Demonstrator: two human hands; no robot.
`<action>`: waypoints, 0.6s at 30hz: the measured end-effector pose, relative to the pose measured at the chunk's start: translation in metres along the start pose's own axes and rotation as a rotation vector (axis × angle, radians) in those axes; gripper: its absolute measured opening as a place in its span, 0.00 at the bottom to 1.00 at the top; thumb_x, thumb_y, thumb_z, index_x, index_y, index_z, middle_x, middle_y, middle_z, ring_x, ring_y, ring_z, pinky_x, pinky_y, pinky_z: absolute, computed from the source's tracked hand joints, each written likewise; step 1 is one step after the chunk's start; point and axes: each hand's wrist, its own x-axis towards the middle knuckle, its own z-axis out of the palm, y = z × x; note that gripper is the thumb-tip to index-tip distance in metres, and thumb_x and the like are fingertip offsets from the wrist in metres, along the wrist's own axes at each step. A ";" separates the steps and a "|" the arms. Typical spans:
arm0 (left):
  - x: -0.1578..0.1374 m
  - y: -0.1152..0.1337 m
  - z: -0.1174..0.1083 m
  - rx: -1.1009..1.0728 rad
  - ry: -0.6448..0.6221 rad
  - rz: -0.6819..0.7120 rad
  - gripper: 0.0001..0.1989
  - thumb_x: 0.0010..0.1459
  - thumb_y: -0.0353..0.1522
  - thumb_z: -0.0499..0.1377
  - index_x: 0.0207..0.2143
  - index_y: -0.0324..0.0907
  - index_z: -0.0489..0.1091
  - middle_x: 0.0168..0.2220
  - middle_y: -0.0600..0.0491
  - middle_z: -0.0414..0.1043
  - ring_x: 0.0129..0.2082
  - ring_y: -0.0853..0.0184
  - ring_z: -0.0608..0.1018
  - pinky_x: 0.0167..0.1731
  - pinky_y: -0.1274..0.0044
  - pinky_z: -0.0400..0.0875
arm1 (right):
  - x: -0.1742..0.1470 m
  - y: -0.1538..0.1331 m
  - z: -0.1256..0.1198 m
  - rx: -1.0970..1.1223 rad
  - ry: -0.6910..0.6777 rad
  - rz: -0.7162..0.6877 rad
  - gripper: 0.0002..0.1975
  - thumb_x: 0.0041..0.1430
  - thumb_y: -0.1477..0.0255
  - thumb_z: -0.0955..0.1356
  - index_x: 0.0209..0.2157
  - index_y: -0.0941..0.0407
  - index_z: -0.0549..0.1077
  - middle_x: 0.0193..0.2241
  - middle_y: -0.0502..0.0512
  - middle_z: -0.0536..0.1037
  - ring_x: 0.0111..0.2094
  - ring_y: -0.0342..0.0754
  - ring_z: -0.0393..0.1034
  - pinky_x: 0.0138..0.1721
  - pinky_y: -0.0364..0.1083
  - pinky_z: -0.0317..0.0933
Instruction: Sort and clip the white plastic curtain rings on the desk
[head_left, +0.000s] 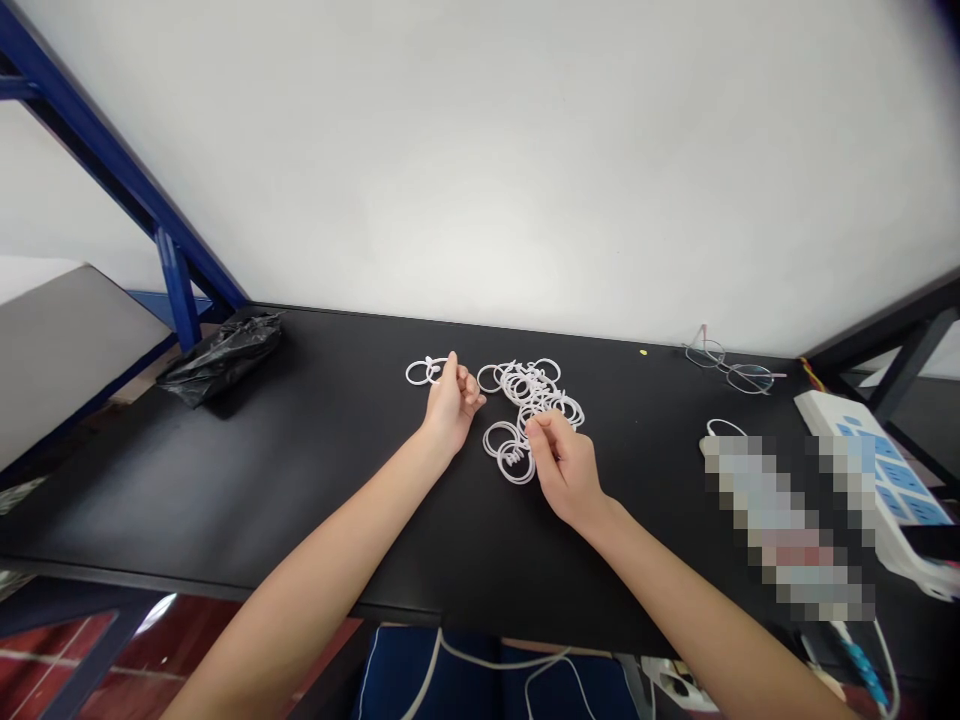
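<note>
A tangled cluster of thin white plastic rings with small clasps lies on the black table, between and just beyond my hands. Two linked white rings lie apart to the left, the nearer one partly hidden behind my left thumb. My left hand is beside this pair, its thumb raised and its fingers loosely curled and a little apart, with nothing visible in them. At the cluster's near right edge, my right hand is closed, thumb and forefinger pressed together against the rings. Whatever sits between those fingertips is hidden.
A crumpled black plastic bag sits at the table's far left. Eyeglasses rest at the back right. Further right are a blurred-out device with a cable and a white-and-blue power strip. A white wall rises behind.
</note>
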 end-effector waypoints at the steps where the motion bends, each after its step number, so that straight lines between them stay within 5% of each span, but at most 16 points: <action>1: 0.000 0.000 0.000 -0.011 -0.006 0.002 0.22 0.66 0.39 0.52 0.20 0.41 0.55 0.12 0.63 0.53 0.10 0.79 0.56 0.16 0.84 0.58 | 0.000 0.000 0.000 -0.002 0.001 0.001 0.11 0.68 0.69 0.59 0.29 0.54 0.61 0.17 0.42 0.57 0.17 0.38 0.51 0.20 0.41 0.48; 9: -0.002 0.009 0.000 -0.152 0.026 -0.063 0.21 0.69 0.36 0.48 0.21 0.41 0.53 0.14 0.64 0.49 0.10 0.79 0.53 0.16 0.85 0.56 | 0.000 0.000 0.000 -0.002 0.000 -0.014 0.10 0.67 0.70 0.60 0.29 0.54 0.61 0.18 0.42 0.57 0.17 0.38 0.51 0.20 0.41 0.48; 18: -0.001 0.014 0.000 -0.284 0.031 -0.055 0.25 0.64 0.46 0.52 0.20 0.41 0.52 0.13 0.64 0.46 0.11 0.80 0.53 0.14 0.85 0.57 | 0.000 0.000 0.000 -0.006 -0.037 -0.012 0.10 0.67 0.70 0.60 0.29 0.54 0.62 0.18 0.42 0.57 0.17 0.38 0.51 0.20 0.41 0.48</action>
